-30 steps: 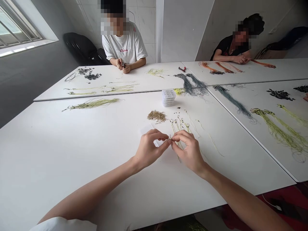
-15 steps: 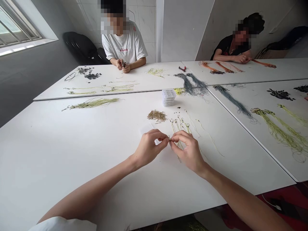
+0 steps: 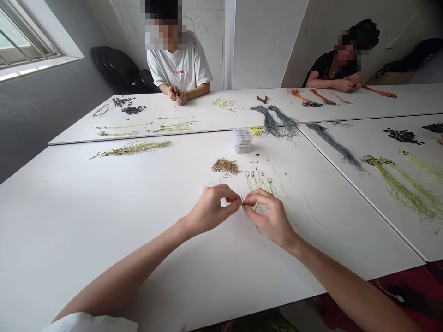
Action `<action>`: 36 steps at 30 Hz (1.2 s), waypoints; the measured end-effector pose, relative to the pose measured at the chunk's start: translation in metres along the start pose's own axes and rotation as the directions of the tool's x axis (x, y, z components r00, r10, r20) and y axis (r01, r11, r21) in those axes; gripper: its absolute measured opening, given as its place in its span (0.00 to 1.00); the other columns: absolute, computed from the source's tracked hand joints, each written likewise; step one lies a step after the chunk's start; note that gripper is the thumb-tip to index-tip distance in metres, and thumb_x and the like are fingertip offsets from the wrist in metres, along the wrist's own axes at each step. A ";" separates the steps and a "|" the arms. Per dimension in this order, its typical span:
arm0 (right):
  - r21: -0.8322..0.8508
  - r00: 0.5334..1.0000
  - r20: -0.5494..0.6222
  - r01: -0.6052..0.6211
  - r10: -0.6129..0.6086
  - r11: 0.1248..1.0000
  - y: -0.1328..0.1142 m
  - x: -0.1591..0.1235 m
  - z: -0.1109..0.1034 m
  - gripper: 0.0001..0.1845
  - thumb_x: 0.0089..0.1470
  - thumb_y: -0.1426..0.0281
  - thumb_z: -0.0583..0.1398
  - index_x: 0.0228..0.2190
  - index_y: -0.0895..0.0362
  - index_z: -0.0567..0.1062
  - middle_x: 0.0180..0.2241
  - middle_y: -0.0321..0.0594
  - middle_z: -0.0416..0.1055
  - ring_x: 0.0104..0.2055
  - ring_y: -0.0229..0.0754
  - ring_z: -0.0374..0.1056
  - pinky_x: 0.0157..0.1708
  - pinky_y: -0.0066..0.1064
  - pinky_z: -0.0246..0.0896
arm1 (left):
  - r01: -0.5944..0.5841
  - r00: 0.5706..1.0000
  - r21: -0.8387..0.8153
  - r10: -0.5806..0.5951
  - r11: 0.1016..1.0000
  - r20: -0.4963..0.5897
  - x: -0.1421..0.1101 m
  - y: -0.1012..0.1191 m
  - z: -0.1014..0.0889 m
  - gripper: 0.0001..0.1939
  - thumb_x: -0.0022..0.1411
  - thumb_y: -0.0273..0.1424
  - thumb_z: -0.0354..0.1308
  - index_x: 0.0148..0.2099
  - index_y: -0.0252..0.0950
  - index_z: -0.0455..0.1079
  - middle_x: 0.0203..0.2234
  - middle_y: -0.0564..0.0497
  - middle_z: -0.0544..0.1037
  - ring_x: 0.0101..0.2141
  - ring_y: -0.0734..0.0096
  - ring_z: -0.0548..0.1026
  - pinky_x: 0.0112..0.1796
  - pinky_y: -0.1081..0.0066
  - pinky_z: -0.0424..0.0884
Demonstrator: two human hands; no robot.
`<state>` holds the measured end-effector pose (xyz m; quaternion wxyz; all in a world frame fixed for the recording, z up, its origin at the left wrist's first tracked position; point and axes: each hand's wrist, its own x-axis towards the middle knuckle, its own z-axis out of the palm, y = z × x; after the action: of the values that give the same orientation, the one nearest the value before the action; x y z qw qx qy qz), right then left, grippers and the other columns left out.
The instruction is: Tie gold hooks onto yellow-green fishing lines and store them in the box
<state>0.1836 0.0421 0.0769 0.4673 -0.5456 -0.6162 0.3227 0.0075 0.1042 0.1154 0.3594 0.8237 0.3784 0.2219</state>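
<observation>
My left hand (image 3: 212,208) and my right hand (image 3: 269,216) meet fingertip to fingertip just above the white table. Pinched between them is a small brass-coloured fish hook (image 3: 242,201), mostly hidden by the fingers. Right behind my hands lies a pile of brass-coloured fish hooks (image 3: 224,166). Beside it, several hooks tied to yellow-green lines (image 3: 256,177) are laid out, partly covered by my right hand. A clear plastic piece (image 3: 207,185) shows behind my left hand. Tiny dark bits (image 3: 255,161) are scattered past the lines.
A stack of clear plastic boxes (image 3: 242,141) stands beyond the hooks. Bundles of yellow-green line (image 3: 138,147) and grey line (image 3: 273,121) lie farther off. Two people sit across the table (image 3: 86,221), hands busy. Red-handled pliers (image 3: 262,99) rest near the far side.
My left hand has shifted very slightly to the left, and the fingertips with the hook have moved a little with it. Everything else looks much the same.
</observation>
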 end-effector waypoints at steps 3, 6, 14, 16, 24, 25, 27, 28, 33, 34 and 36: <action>0.122 0.998 0.035 -0.065 0.061 0.990 0.002 0.002 -0.003 0.06 0.53 0.66 0.61 0.26 0.53 0.73 0.33 0.40 0.70 0.37 0.45 0.66 0.40 0.39 0.62 | 0.053 0.999 -0.057 -0.053 0.997 0.006 0.001 0.001 -0.004 0.12 0.62 0.35 0.54 0.39 0.38 0.78 0.35 0.48 0.79 0.35 0.66 0.75 0.36 0.70 0.70; 0.163 0.996 0.047 -0.088 0.082 0.983 0.002 0.004 -0.005 0.07 0.53 0.66 0.62 0.25 0.53 0.73 0.32 0.39 0.69 0.37 0.44 0.66 0.40 0.37 0.62 | 0.107 0.994 -0.113 -0.104 0.988 0.039 0.001 -0.001 -0.004 0.13 0.62 0.34 0.53 0.41 0.39 0.78 0.39 0.48 0.79 0.38 0.64 0.76 0.38 0.69 0.71; 0.120 0.997 0.041 -0.075 0.070 0.990 0.004 0.003 -0.002 0.04 0.53 0.70 0.61 0.26 0.53 0.73 0.33 0.39 0.69 0.36 0.44 0.66 0.39 0.38 0.62 | 0.158 0.986 -0.193 -0.145 0.968 0.080 -0.001 -0.001 0.000 0.10 0.60 0.33 0.57 0.39 0.39 0.79 0.36 0.51 0.80 0.38 0.64 0.76 0.41 0.68 0.71; 0.076 0.998 0.026 -0.059 0.057 0.995 0.003 0.002 -0.002 0.04 0.53 0.70 0.61 0.26 0.53 0.73 0.32 0.38 0.69 0.36 0.44 0.65 0.41 0.39 0.61 | 0.154 0.987 -0.173 -0.143 0.973 0.073 -0.002 0.002 0.000 0.09 0.60 0.35 0.58 0.38 0.40 0.79 0.35 0.51 0.80 0.37 0.65 0.76 0.39 0.69 0.71; -0.043 1.000 -0.015 -0.005 0.004 0.999 0.000 0.000 0.002 0.05 0.52 0.72 0.60 0.26 0.52 0.72 0.31 0.38 0.70 0.36 0.44 0.64 0.42 0.40 0.59 | 0.142 0.990 -0.093 -0.140 0.985 0.029 -0.004 0.004 0.004 0.11 0.62 0.37 0.56 0.36 0.40 0.79 0.32 0.51 0.80 0.31 0.69 0.75 0.30 0.73 0.68; -0.033 1.000 -0.007 -0.014 0.013 0.999 0.000 0.000 0.001 0.04 0.52 0.72 0.61 0.26 0.52 0.72 0.31 0.38 0.70 0.36 0.44 0.64 0.42 0.40 0.59 | 0.144 0.989 -0.087 -0.141 0.986 0.033 -0.004 0.004 0.004 0.11 0.62 0.36 0.56 0.36 0.40 0.79 0.32 0.52 0.80 0.31 0.70 0.75 0.29 0.73 0.67; 0.018 0.999 0.026 -0.044 0.043 0.999 0.000 0.001 0.000 0.04 0.52 0.71 0.61 0.26 0.53 0.72 0.32 0.38 0.69 0.36 0.44 0.64 0.42 0.39 0.59 | 0.147 0.988 -0.072 -0.143 0.986 0.052 -0.003 0.005 0.002 0.11 0.63 0.35 0.55 0.36 0.40 0.79 0.32 0.53 0.79 0.30 0.72 0.74 0.29 0.74 0.66; 0.052 0.997 0.051 -0.062 0.059 0.997 0.001 0.002 -0.001 0.04 0.52 0.70 0.61 0.25 0.53 0.72 0.32 0.37 0.69 0.36 0.43 0.65 0.41 0.38 0.60 | 0.148 0.988 -0.064 -0.144 0.987 0.064 -0.003 0.006 0.001 0.11 0.63 0.35 0.54 0.36 0.40 0.79 0.31 0.53 0.79 0.30 0.73 0.74 0.29 0.75 0.66; 0.162 0.981 0.163 -0.128 0.102 0.978 0.002 0.006 -0.005 0.07 0.53 0.69 0.61 0.24 0.54 0.73 0.31 0.36 0.68 0.35 0.41 0.64 0.39 0.35 0.59 | 0.142 0.984 -0.015 -0.139 0.990 0.111 -0.004 0.008 -0.003 0.12 0.64 0.34 0.53 0.36 0.40 0.78 0.32 0.54 0.78 0.30 0.75 0.73 0.29 0.75 0.65; 0.167 0.978 0.178 -0.141 0.111 0.976 0.001 0.006 -0.006 0.07 0.53 0.69 0.62 0.24 0.54 0.73 0.30 0.36 0.68 0.35 0.40 0.64 0.40 0.35 0.59 | 0.138 0.984 -0.009 -0.136 0.990 0.116 -0.004 0.008 -0.004 0.12 0.64 0.34 0.53 0.36 0.40 0.78 0.32 0.55 0.78 0.30 0.75 0.72 0.29 0.76 0.65; 0.178 0.969 0.211 -0.170 0.131 0.969 0.001 0.008 -0.007 0.06 0.53 0.69 0.62 0.24 0.54 0.74 0.30 0.36 0.68 0.35 0.40 0.64 0.40 0.35 0.59 | 0.130 0.984 -0.001 -0.128 0.992 0.125 -0.004 0.008 -0.004 0.12 0.64 0.34 0.52 0.36 0.40 0.78 0.31 0.55 0.78 0.30 0.75 0.72 0.29 0.76 0.65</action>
<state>0.1907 0.0490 0.0801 0.4289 -0.5078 -0.5818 0.4686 0.0060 0.0987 0.1238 0.3997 0.8081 0.4067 0.1478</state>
